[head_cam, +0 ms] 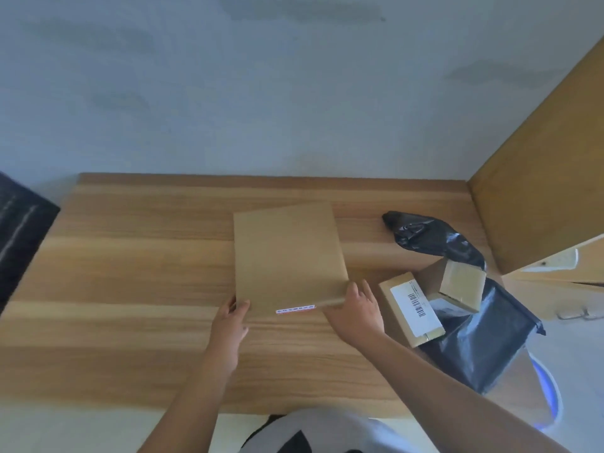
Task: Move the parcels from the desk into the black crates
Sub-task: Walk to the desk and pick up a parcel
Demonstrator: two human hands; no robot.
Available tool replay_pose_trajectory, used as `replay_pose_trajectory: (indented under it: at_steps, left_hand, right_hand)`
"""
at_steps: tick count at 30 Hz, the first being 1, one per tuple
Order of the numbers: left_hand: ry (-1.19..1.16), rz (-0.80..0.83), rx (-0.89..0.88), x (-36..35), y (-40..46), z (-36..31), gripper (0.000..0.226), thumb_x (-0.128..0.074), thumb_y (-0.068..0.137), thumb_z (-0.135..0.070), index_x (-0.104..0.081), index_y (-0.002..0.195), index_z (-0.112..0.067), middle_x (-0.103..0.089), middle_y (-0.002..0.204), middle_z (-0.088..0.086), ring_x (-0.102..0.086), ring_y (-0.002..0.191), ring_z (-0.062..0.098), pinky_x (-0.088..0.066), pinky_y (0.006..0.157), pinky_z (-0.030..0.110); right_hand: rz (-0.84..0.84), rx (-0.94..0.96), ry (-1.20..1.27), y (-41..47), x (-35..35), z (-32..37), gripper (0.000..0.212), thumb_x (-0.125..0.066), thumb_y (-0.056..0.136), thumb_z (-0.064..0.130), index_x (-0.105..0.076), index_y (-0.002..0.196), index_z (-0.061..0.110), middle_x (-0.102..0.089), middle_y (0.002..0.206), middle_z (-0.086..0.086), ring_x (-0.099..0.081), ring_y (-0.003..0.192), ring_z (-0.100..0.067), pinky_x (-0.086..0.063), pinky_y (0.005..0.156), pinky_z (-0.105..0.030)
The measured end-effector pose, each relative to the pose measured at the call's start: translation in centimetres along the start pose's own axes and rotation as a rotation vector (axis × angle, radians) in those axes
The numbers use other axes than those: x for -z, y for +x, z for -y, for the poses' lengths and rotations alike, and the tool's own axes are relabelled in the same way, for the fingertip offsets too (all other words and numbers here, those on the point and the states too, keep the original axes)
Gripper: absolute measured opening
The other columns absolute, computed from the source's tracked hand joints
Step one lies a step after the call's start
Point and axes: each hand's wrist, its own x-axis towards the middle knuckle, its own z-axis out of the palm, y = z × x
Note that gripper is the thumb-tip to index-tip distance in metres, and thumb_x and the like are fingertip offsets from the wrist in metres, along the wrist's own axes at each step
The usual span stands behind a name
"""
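At the far left edge, a black crate (19,237) shows only in part, blurred, beside the end of the wooden desk (130,273). Near the desk's middle lies a flat brown cardboard parcel (289,256) with a red-and-white strip along its near edge. The left hand (232,318) grips its near left corner, thumb on top and fingers tucked under the edge. The right hand (356,308) holds the near right corner, fingers spread and curled over the edge. Right of that hand, a small box (410,310) with a white barcode label rests partly on a dark grey bag (483,341) at the desk's right end. A second small box (461,286) sits just behind it, also on the bag. Farther back lies a crumpled black bag (428,235), next to a wooden cabinet (542,165).
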Motion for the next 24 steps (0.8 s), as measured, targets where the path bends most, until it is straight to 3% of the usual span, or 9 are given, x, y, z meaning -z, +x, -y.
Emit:
replay_pose_trajectory:
  at_steps: [2,3,6,10,13,16,19,22,24]
  left_hand:
    - [-0.057,0.01,0.036,0.6,-1.9,1.6,0.031,-0.061,0.103,-0.015,-0.052,0.129,-0.029,-0.056,0.133,0.002,-0.054,0.116,0.02,-0.048,0.1,0.04]
    - [-0.085,0.01,0.06,0.8,-3.0,2.5,0.034,-0.062,0.104,-0.018,-0.049,0.132,-0.032,-0.056,0.133,-0.001,-0.052,0.121,0.019,-0.047,0.102,0.04]
    - [-0.133,0.01,0.099,0.9,-6.3,4.8,0.041,-0.062,0.104,-0.021,-0.044,0.139,-0.034,-0.056,0.137,-0.004,-0.051,0.128,0.018,-0.045,0.108,0.04]
    - [-0.123,-0.009,0.047,0.7,-10.2,6.1,0.035,-0.065,0.101,-0.023,-0.05,0.128,-0.038,-0.062,0.131,-0.017,-0.053,0.126,0.01,-0.034,0.113,0.035]
    - [-0.079,0.028,-0.119,0.8,-13.0,4.8,0.044,-0.069,0.087,-0.029,-0.058,0.128,-0.04,-0.069,0.115,-0.038,-0.061,0.112,-0.014,-0.038,0.104,0.029]
    - [-0.057,0.001,-0.304,1.6,-15.2,2.5,0.064,-0.069,0.09,-0.027,-0.049,0.149,-0.039,-0.065,0.132,-0.03,-0.058,0.117,-0.017,-0.039,0.102,0.026]
    - [-0.069,-0.085,-0.455,2.1,-17.1,0.5,0.067,-0.069,0.095,-0.018,-0.046,0.151,-0.046,-0.061,0.14,-0.026,-0.058,0.123,-0.011,-0.046,0.095,0.02]
    - [-0.11,-0.135,-0.505,1.8,-18.6,0.2,0.057,-0.07,0.093,-0.024,-0.054,0.132,-0.062,-0.07,0.126,-0.025,-0.068,0.112,-0.005,-0.054,0.078,0.01]
    - [-0.125,-0.139,-0.51,1.5,-19.2,1.1,0.05,-0.068,0.097,-0.021,-0.058,0.126,-0.061,-0.073,0.122,-0.024,-0.069,0.112,-0.002,-0.054,0.077,0.009]
  right_hand:
    - [0.037,-0.013,0.155,-1.0,-0.5,-1.6,0.072,-0.058,0.088,0.032,-0.033,0.154,0.02,-0.05,0.15,0.002,-0.037,0.147,-0.02,-0.043,0.111,-0.036]
    - [0.06,-0.031,0.258,-1.4,-0.6,-2.5,0.07,-0.063,0.082,0.034,-0.039,0.147,0.027,-0.058,0.135,0.008,-0.055,0.127,-0.017,-0.052,0.094,-0.036]
    - [0.117,-0.073,0.55,-2.4,-0.6,-4.3,0.067,-0.077,0.067,0.052,-0.041,0.124,0.048,-0.054,0.103,0.033,-0.055,0.089,0.007,-0.044,0.068,-0.021]
    - [0.128,0.008,0.643,-2.8,-0.7,-5.4,0.059,-0.079,0.083,0.029,-0.051,0.135,0.036,-0.058,0.106,0.027,-0.055,0.09,0.006,-0.042,0.067,-0.02]
    - [0.059,0.13,0.665,-3.9,1.0,-4.9,0.068,-0.073,0.085,0.025,-0.049,0.148,0.032,-0.062,0.119,0.016,-0.058,0.095,0.002,-0.042,0.068,-0.018]
    - [-0.03,0.29,0.722,-5.3,3.9,-3.8,0.06,-0.072,0.079,0.029,-0.057,0.137,0.041,-0.065,0.117,0.03,-0.06,0.106,0.011,-0.044,0.068,-0.008]
    - [-0.079,0.462,0.779,-6.3,6.4,-2.5,0.064,-0.068,0.075,0.03,-0.06,0.137,0.043,-0.065,0.115,0.04,-0.059,0.098,0.027,-0.044,0.068,0.003]
    - [-0.084,0.573,0.706,-7.0,7.3,-2.3,0.067,-0.072,0.083,0.026,-0.055,0.146,0.04,-0.061,0.122,0.04,-0.06,0.098,0.024,-0.048,0.079,-0.003]
    - [-0.078,0.562,0.65,-7.4,6.9,-2.9,0.057,-0.074,0.09,0.023,-0.059,0.143,0.036,-0.063,0.131,0.028,-0.06,0.116,0.008,-0.051,0.101,-0.024]
